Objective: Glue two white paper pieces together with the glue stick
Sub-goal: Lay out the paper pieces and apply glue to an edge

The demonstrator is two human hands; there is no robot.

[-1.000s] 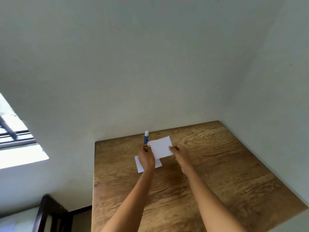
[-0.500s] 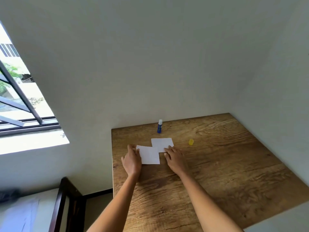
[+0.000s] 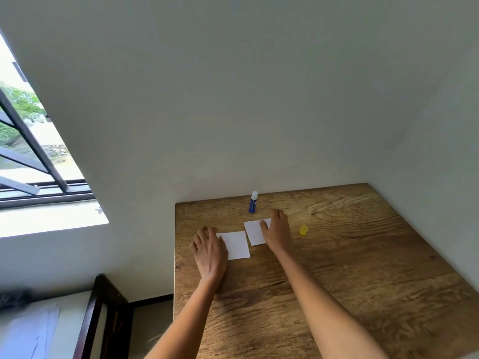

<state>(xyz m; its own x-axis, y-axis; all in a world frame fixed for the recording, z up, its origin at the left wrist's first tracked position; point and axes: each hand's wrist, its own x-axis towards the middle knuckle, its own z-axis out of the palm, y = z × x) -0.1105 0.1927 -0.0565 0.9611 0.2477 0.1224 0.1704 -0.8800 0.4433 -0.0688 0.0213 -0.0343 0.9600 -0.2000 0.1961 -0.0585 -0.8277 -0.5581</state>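
Note:
Two white paper pieces lie flat on the wooden table, a narrow gap between them. My left hand rests flat on the left edge of the nearer paper. My right hand lies flat over the right part of the farther paper. Neither hand grips anything. A blue glue stick stands upright and uncapped behind the papers, near the wall. Its yellow cap lies on the table to the right of my right hand.
The table sits in a corner, with white walls behind and to the right. Its left edge drops off close to my left hand. A dark wooden chair back stands lower left. An open window is at far left.
One second ago both hands held one paper above the other. They laid it down, then slid the papers apart. My right hand moved its paper away from me, toward the glue stick.

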